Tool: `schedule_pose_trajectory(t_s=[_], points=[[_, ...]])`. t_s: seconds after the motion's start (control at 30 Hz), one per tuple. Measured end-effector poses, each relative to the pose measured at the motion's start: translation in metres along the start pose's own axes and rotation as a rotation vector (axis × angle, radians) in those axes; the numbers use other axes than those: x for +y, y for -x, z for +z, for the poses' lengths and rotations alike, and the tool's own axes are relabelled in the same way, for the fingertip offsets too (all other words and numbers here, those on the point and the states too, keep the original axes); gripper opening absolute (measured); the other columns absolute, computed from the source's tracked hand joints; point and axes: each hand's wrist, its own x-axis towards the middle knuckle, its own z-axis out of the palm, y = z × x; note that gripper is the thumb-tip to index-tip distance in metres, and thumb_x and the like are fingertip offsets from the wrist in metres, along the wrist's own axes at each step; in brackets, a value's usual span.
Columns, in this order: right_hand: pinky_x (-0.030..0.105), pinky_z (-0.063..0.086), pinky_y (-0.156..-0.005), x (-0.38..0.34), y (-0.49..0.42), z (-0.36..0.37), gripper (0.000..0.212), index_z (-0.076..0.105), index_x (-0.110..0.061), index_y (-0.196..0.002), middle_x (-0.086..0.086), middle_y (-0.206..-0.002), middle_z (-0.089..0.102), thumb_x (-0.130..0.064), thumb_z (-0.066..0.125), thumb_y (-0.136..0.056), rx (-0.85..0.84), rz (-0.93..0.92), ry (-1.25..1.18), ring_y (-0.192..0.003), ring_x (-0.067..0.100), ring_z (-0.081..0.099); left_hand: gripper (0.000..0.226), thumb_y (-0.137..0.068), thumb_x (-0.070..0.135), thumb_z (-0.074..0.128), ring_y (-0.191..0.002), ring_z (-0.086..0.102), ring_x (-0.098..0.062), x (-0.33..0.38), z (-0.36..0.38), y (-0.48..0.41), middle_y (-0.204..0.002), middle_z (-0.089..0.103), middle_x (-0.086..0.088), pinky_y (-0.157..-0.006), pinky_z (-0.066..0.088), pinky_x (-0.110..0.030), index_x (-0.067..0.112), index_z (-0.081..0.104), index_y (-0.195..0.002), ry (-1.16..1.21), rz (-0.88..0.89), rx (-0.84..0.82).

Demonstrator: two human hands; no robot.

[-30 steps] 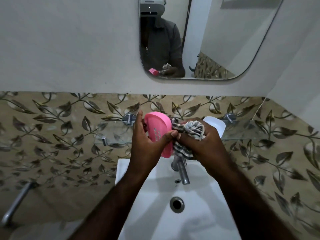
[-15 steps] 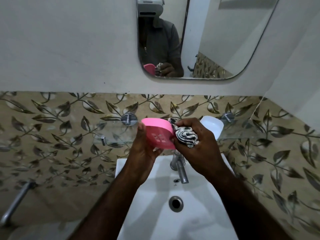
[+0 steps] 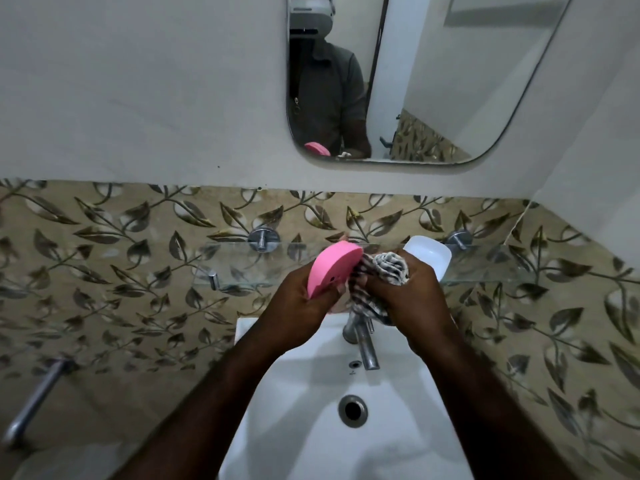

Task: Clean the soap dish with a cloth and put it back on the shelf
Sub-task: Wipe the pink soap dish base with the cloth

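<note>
Head view: a pink oval plastic soap dish [image 3: 333, 268] is held up over the white ceramic sink [image 3: 304, 393], just in front of the clear glass wall shelf [image 3: 491, 268] and not resting on it. The left hand [image 3: 303, 306] grips the dish by its lower end, fingers [image 3: 341, 289] curled round the rim. The right hand [image 3: 412, 299] is closed round a bunched grey-and-white striped cloth [image 3: 389, 268] and presses it against the dish's right side; a loose tail of the cloth hangs down towards the chrome tap [image 3: 363, 344].

Against the pictures from a second and half a second ago, the dish has been turned in the left hand. Its slotted face no longer fronts the camera, it now leans to the left, and the cloth has moved to a different part of it. I judge that the wiping is working its way round the dish, so the cleaning step is under way and the return to the shelf is not yet begun.

A white plastic container [image 3: 429, 254] stands on the shelf just behind the right hand. The spot beside it looks free for the dish, though the hands hide much of the glass there.

In the rounded wall mirror [image 3: 450, 81] above, the dish shows as a pink sliver at the bottom edge.
</note>
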Motion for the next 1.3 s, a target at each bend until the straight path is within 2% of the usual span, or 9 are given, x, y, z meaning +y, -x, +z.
schedule_pose_trajectory(t_s=[0.1,0.2,0.43,0.63,0.77,0.93,1.1,1.23,1.3], points=[[0.057,0.059,-0.078,-0.01,0.003,-0.011,0.024,0.068,-0.016,-0.095,0.009,-0.088,0.075,0.001,0.076,-0.079,0.166,-0.116,-0.035,-0.084,0.032,0.073,0.067,-0.091,0.006,0.06,-0.102,0.064,-0.017,-0.007,-0.004,-0.002,-0.125,0.063,0.007,-0.087,0.053,-0.029,0.052,0.039,-0.136,-0.126,0.021,-0.059],[0.04,0.058,-0.082,-0.032,0.012,-0.009,0.032,0.068,-0.017,-0.099,-0.001,-0.095,0.074,0.007,0.076,-0.078,0.108,-0.398,0.073,-0.088,0.014,0.07,0.077,-0.085,0.013,0.059,-0.115,0.058,-0.018,-0.011,-0.006,-0.006,-0.142,0.052,0.001,-0.098,0.049,-0.04,0.045,0.026,-0.147,-0.294,-0.024,-0.116],[0.04,0.049,-0.079,-0.033,0.027,0.012,0.033,0.073,-0.012,-0.107,0.006,-0.114,0.069,0.0,0.06,-0.079,-0.096,-0.985,0.855,-0.096,0.026,0.055,0.019,-0.08,0.025,0.053,-0.094,0.061,-0.015,0.01,-0.002,-0.003,-0.098,0.067,-0.001,-0.079,0.049,-0.031,0.03,0.059,-0.098,-0.436,0.125,-0.085],[0.036,0.047,-0.08,-0.028,0.017,0.015,0.044,0.075,-0.013,-0.104,0.004,-0.114,0.071,0.011,0.071,-0.068,-0.007,-0.866,0.81,-0.095,0.026,0.056,0.01,-0.076,0.014,0.063,-0.059,0.054,-0.014,0.017,-0.012,0.005,-0.067,0.06,-0.004,-0.052,0.035,-0.03,0.019,0.059,-0.068,-0.525,-0.045,0.049],[0.041,0.049,-0.074,-0.024,0.033,0.028,0.04,0.074,-0.012,-0.105,0.004,-0.121,0.069,-0.003,0.048,-0.076,-0.133,-0.95,0.891,-0.092,0.03,0.055,0.011,-0.084,0.021,0.062,-0.068,0.063,-0.012,0.02,-0.017,0.008,-0.072,0.069,-0.001,-0.059,0.047,-0.029,0.015,0.066,-0.076,-0.524,-0.079,0.042],[0.039,0.05,-0.075,-0.023,0.013,0.027,0.041,0.075,-0.015,-0.105,0.003,-0.113,0.072,0.002,0.058,-0.071,0.02,-0.791,0.8,-0.092,0.026,0.055,0.012,-0.075,0.02,0.058,-0.05,0.046,-0.021,0.014,-0.014,0.011,-0.056,0.054,-0.008,-0.049,0.031,-0.029,0.011,0.059,-0.067,-0.501,-0.213,0.049],[0.04,0.049,-0.075,-0.011,0.041,0.038,0.037,0.074,-0.012,-0.103,0.005,-0.123,0.069,0.001,0.052,-0.076,-0.146,-0.925,0.865,-0.092,0.03,0.055,0.027,-0.077,0.032,0.047,-0.068,0.062,-0.02,0.017,-0.017,0.014,-0.071,0.07,-0.003,-0.056,0.036,-0.029,0.014,0.067,-0.072,-0.486,-0.164,0.008],[0.031,0.044,-0.081,-0.016,0.022,0.028,0.042,0.076,-0.014,-0.102,0.002,-0.115,0.072,0.005,0.059,-0.069,0.068,-0.748,0.691,-0.099,0.018,0.054,0.023,-0.07,0.017,0.059,-0.044,0.035,-0.015,0.017,-0.01,0.013,-0.043,0.041,0.007,-0.049,0.026,-0.027,0.023,0.051,-0.049,-0.325,-0.3,0.045],[0.031,0.045,-0.082,-0.021,0.025,0.034,0.044,0.075,-0.012,-0.104,0.004,-0.116,0.072,0.007,0.06,-0.067,0.091,-0.733,0.715,-0.098,0.022,0.055,0.012,-0.067,0.023,0.055,-0.048,0.041,-0.018,0.02,-0.007,0.014,-0.049,0.05,-0.003,-0.05,0.03,-0.031,0.016,0.058,-0.058,-0.295,-0.278,0.03]])
